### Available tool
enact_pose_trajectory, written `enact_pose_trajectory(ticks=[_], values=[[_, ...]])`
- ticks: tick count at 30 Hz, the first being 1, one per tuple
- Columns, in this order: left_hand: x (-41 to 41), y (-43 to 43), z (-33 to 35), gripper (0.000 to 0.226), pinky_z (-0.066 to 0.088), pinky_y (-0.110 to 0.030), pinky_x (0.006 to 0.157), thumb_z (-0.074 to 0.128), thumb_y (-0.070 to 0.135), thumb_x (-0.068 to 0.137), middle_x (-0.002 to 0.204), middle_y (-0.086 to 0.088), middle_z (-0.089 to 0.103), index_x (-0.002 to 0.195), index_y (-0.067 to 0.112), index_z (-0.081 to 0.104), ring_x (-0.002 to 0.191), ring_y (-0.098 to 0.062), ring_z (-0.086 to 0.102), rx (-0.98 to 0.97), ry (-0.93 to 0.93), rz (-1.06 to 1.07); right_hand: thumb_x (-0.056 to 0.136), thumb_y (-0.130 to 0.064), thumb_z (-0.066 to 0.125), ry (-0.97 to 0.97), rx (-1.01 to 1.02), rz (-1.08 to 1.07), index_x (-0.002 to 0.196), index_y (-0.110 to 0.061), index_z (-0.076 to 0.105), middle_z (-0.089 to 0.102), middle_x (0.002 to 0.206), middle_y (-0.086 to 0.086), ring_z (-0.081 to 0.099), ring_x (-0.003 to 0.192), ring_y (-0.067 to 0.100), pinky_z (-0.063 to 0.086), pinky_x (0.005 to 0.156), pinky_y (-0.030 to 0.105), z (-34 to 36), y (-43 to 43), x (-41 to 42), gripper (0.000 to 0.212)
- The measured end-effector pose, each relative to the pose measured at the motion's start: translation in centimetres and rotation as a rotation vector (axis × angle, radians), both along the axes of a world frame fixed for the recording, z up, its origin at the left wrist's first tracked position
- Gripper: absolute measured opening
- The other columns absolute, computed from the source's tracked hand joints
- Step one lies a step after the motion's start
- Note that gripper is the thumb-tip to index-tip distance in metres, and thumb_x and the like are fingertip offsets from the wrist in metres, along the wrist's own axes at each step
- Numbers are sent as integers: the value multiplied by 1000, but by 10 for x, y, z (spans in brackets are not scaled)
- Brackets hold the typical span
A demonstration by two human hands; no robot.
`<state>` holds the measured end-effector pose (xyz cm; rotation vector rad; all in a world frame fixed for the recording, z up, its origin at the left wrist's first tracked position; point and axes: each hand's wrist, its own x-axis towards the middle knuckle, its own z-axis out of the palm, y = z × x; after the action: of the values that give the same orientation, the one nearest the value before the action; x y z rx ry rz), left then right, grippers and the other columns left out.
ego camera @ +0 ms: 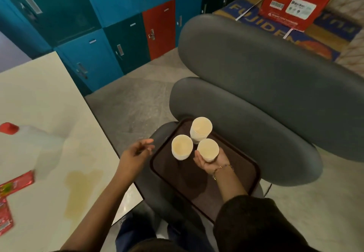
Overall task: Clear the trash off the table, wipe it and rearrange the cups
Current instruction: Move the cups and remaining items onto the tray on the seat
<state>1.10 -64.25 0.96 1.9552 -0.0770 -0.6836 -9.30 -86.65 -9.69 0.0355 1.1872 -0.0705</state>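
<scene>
Two hands are out in front of you, over the grey chair [256, 78] that stands right of the worktop [39, 98]. Your left hand [137, 151] hovers just off the left rim of the tray [177, 178]. Its arm is bare and its fingers [146, 144] are released and loosely spread, holding nothing. Your right hand [211, 163] lies palm up, low over the tray, with its fingers curled round the base of the near cup [208, 149] and grasping it. You cannot tell whether that cup is lifted or resting on the tray. A thin bracelet [222, 170] circles the wrist and a dark sleeve [256, 222] covers the forearm.

The one white worktop carries a yellowish spill [80, 190] near its front right corner. One pale jug [37, 149] with a red cap stands left of the spill, blurred. Two red wrappers [16, 181] lie at the left edge, cut off by the frame.

The one dark brown tray has rounded corners and sits on the chair's seat. Three cream paper cups stand mouth up, bunched at its far end. The far cup [201, 131] has a ridged wall, like several nested together. The left cup [182, 149] stands just beside it and the near cup is on the right. The three rims look touching or nearly so.
</scene>
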Motion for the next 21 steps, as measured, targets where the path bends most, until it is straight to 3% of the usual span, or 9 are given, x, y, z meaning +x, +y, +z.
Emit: enact_pose_trajectory(ticks=[2,4,6,8,11,13,15,18,21], values=[[-1,6,-1,23,47,-27,91,55,6,90,103,-8,68,111,14,62,87,-12,65,21,-13,7,78,-44,65,11,2,-10,132,-13,44,39,140,21,51,104,45,56,54,51,-2,2,-2,67],[-1,10,-2,24,47,-19,83,53,5,91,102,-7,68,113,13,61,80,0,64,41,-27,-9,79,-54,61,25,-16,3,129,-10,44,47,131,20,48,116,44,53,76,58,1,6,-6,68],[-1,13,-1,25,48,-24,84,53,5,91,100,-6,68,113,13,61,81,-4,63,44,-28,-1,80,-61,55,51,0,-22,125,-6,40,46,130,22,43,124,44,41,101,57,5,11,-13,73],[-1,15,0,22,46,-35,91,55,9,91,101,-5,68,110,17,62,86,-13,63,35,-25,22,80,-63,53,116,43,-73,136,-8,31,40,139,23,42,128,41,35,107,53,11,20,-20,81],[-2,19,6,19,45,-30,84,56,13,91,103,-5,67,107,20,62,94,-20,63,19,-16,45,91,-53,43,251,-14,7,144,-12,23,46,136,18,48,125,37,39,102,48,19,45,-26,70],[-5,24,9,18,43,-27,79,55,11,91,102,-7,66,106,19,61,91,-21,63,4,-19,57,96,-41,39,247,-75,171,141,-16,30,57,114,16,55,111,35,42,91,46,25,66,-27,53],[-8,32,11,18,44,-26,78,54,9,91,101,-8,66,105,18,61,90,-22,63,-3,-21,79,96,-31,41,192,-134,358,124,-15,46,57,91,12,57,87,30,43,78,41,36,87,-23,33],[-12,59,10,23,45,-24,76,53,3,89,101,-8,67,106,16,62,91,-22,62,5,-32,129,94,-25,46,69,-236,663,93,-13,54,57,81,9,54,73,25,43,65,34,61,124,-5,14],[-16,92,5,24,45,-23,74,54,5,89,100,-7,69,107,18,63,89,-19,63,34,-20,177,94,-25,48,-83,-461,969,95,-14,55,61,78,6,56,66,20,45,60,30,83,164,20,13]])
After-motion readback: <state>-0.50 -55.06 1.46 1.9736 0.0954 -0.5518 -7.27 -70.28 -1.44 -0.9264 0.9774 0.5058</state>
